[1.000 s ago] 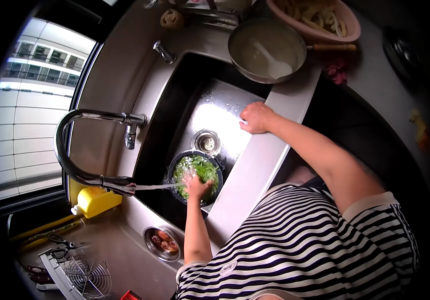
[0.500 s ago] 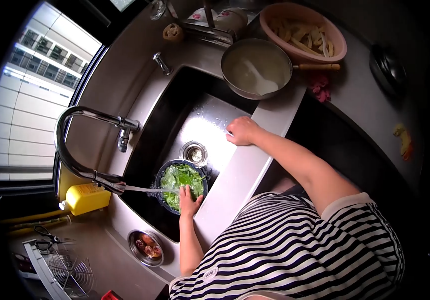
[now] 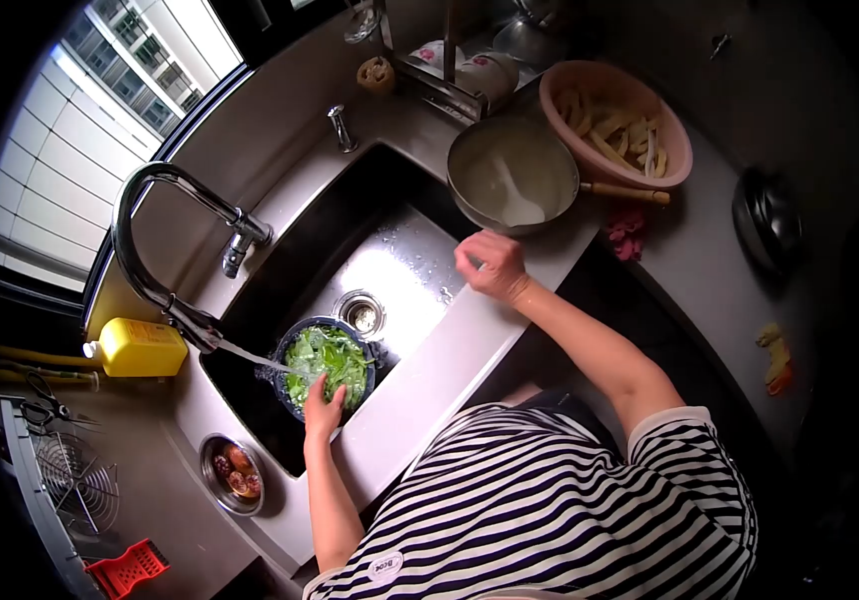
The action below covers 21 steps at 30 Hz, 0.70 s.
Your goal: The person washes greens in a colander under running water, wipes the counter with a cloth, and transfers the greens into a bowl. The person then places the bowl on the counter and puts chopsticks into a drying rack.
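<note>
My left hand is at the near rim of a dark round basket in the sink, its fingers apart and touching the leafy greens. Water runs from the curved faucet onto the greens beside these fingers. My right hand is over the sink's front edge, close to the pan, with its fingers curled in and nothing visible in them.
A pan with a white spoon and a pink basin of pale pieces stand beyond my right hand. A metal bowl, yellow bottle and red grater are at the left. The sink drain shows beside the basket.
The view has turned and shifted. My left hand, deep among the greens a second ago, has drawn back to the rim. My right hand has moved along the sink edge toward the pan.
</note>
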{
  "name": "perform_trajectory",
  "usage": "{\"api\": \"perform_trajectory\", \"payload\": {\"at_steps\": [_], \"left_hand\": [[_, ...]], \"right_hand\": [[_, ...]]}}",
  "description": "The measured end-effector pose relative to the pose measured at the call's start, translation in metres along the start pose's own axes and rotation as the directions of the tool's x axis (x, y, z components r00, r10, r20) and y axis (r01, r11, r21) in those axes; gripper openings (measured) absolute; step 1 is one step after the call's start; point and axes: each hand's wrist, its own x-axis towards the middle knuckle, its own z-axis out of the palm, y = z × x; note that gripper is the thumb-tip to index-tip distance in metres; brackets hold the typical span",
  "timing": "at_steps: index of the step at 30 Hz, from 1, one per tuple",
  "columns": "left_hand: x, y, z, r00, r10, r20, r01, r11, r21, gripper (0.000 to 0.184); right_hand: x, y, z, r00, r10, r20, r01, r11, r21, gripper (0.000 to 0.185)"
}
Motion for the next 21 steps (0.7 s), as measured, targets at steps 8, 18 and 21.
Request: {"api": "perform_trajectory", "payload": {"at_steps": [8, 18, 21], "left_hand": [[-0.051, 0.064, 0.003, 0.947, -0.305, -0.101, 0.319, 0.932, 0.17, 0.046], [-0.053, 0.059, 0.011, 0.891, -0.342, -0.298, 0.397, 0.906, 0.147, 0.043], [-0.054, 0.061, 0.014, 0.874, -0.348, -0.338, 0.413, 0.9, 0.14, 0.042]], "right_hand": [[0.015, 0.111, -0.145, 0.944, 0.305, 0.127, -0.173, 0.784, -0.596, 0.03], [0.032, 0.13, -0.136, 0.054, 0.753, 0.656, -0.908, 0.311, -0.282, 0.045], [0.027, 0.128, -0.119, -0.115, 0.697, 0.708, -0.993, -0.078, -0.085, 0.031]]}}
